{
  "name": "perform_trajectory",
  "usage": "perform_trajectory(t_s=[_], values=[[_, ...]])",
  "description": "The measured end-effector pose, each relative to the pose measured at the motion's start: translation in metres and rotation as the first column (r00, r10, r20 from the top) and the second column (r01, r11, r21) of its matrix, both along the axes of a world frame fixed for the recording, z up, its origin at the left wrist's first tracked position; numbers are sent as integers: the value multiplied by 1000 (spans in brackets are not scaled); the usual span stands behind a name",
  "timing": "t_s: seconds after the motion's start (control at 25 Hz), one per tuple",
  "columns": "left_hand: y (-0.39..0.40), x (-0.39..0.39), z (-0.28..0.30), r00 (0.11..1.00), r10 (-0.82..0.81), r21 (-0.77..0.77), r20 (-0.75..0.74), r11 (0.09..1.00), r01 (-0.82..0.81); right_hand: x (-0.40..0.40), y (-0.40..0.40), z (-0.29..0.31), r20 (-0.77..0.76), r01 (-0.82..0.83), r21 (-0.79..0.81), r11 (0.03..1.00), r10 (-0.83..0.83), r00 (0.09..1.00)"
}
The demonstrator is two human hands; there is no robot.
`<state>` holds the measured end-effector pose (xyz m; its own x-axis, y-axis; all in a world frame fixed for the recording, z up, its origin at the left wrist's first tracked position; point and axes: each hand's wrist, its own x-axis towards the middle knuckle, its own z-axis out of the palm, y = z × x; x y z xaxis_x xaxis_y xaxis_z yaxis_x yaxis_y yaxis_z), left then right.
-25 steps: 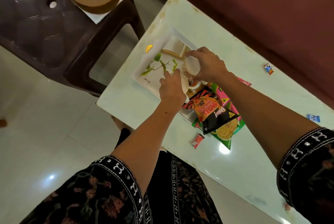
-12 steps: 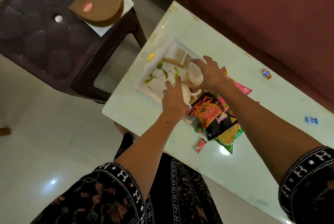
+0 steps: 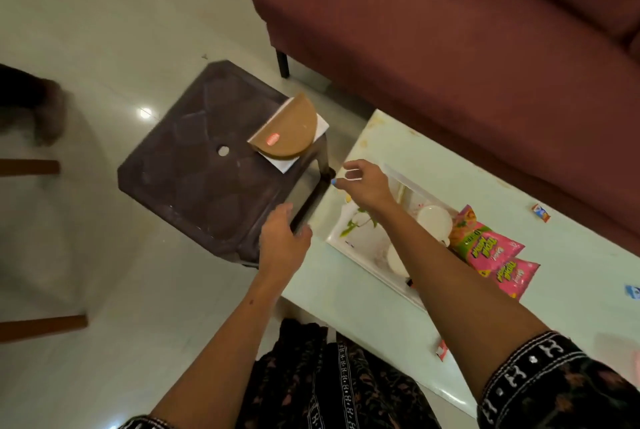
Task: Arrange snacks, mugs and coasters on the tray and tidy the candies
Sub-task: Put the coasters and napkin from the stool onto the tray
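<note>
A white tray (image 3: 348,248) with a leaf print lies on the pale table (image 3: 346,307). Two white mugs stand in it, one toward the far side (image 3: 434,220) and one nearer me (image 3: 397,260). Pink and green snack packets (image 3: 491,250) lie against the tray's right side, partly under my right forearm. My right hand (image 3: 363,182) hovers over the tray's far left corner with its fingers apart and nothing in them. My left hand (image 3: 282,245) hangs open over the gap between stool and table. Small wrapped candies lie loose on the table: far right (image 3: 541,213), right edge (image 3: 632,291), near edge (image 3: 441,349).
A dark plastic stool (image 3: 201,179) stands left of the table; on its far corner sits a brown half-round object (image 3: 289,132) on a white square. A maroon sofa (image 3: 450,47) runs behind the table. Wooden legs (image 3: 38,323) show at far left.
Both hands have let go of the mugs, which now stand in the tray, and have moved left toward the stool. My view has swung left and up.
</note>
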<state>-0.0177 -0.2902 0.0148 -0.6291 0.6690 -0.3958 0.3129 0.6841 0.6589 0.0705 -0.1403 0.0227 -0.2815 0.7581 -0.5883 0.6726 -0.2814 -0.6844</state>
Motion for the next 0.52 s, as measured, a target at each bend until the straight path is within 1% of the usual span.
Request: perform_trajectory(t_s=[0.12,0.28,0.44,0.52], values=[[1,-44,7,1000,3,43,-11,999,-3,-52,-6,-9,-43,172,-99,980,-177,983],[4,-81,6,1000,0,50,6,999,0,-98,-5,-26,-24,378,-153,913,-386,922],[6,-97,0,999,-31,61,16,998,30,-113,2,-37,12,491,-302,817,-512,859],[7,-101,-1,999,-51,72,19,996,49,-118,5,-36,4,526,-373,765,-565,825]])
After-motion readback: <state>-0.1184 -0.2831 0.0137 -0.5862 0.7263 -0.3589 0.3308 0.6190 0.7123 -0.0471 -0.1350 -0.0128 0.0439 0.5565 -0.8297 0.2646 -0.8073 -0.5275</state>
